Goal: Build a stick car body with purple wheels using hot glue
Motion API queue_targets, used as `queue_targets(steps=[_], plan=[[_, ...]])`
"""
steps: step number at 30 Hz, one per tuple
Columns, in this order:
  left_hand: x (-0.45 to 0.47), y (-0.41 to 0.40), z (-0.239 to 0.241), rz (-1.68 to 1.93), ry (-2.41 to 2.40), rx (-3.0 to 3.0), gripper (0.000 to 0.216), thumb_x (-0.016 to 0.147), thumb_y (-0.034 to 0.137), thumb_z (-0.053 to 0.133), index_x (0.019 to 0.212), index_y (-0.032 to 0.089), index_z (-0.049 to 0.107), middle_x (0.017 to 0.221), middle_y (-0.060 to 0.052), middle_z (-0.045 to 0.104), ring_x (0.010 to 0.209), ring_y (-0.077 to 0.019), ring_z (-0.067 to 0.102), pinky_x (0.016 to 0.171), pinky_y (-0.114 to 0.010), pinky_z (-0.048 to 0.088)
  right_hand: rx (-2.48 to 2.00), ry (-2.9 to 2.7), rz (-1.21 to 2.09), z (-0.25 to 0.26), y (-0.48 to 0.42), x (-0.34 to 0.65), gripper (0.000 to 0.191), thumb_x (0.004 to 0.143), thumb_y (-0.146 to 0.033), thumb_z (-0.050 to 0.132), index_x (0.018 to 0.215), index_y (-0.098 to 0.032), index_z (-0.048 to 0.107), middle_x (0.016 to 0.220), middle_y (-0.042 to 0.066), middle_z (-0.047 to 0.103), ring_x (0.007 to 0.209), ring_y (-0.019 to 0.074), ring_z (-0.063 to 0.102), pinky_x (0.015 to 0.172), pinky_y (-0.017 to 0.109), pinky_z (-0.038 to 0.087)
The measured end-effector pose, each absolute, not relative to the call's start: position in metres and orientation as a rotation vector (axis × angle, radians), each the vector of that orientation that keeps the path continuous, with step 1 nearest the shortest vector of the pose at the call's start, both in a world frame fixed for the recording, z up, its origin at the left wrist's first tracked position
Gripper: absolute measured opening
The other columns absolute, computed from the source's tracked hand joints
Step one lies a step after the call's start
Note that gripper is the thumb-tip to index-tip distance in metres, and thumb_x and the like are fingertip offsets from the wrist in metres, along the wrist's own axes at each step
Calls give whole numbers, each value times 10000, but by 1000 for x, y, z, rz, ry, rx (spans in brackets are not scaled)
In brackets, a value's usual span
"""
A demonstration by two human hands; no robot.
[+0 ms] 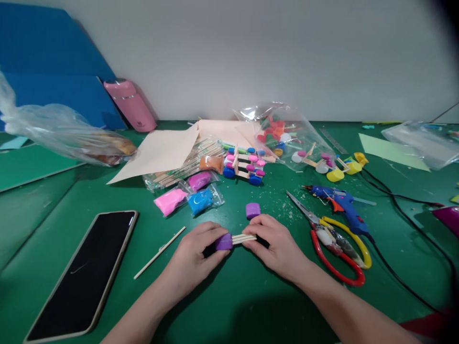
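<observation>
My left hand [201, 248] is closed on a purple cap [224, 242], gripped between thumb and fingertips. From the cap's right side several thin wooden sticks [241, 239] stick out side by side; whether they go into it or only touch it is hidden. Their right ends are pinched by my right hand [274, 241]. Just beyond my right fingers, a second purple cap [253, 210] rests on the green table [215, 306]. One loose wooden stick [159, 253] lies to the left of my left hand.
A phone [82, 277] lies at left. Red-and-yellow-handled pliers or scissors [337, 274] and a blue glue gun [340, 205] with a cord are at right. Behind are clay packets [201, 200], small stick-and-cap models [244, 165], a bag of caps [276, 134] and a pink bottle [131, 105].
</observation>
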State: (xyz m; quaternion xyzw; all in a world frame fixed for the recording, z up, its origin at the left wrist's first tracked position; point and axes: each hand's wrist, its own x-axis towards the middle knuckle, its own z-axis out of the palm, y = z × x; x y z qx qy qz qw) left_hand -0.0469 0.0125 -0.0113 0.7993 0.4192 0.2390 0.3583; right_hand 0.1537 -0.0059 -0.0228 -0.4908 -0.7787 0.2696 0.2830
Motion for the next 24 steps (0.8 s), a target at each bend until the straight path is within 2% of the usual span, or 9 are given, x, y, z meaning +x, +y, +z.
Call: queue_targets(steps=[24], plan=[[-47, 14, -13, 580, 1075, 2066, 159, 780, 159, 523, 904, 185, 619, 844, -40, 601, 776, -154, 556, 697, -256, 454, -1312, -2077, 729, -24, -6, 153, 108, 814, -200, 546, 881, -170, 625, 860, 56, 567, 825, 193, 518, 718, 304, 408]])
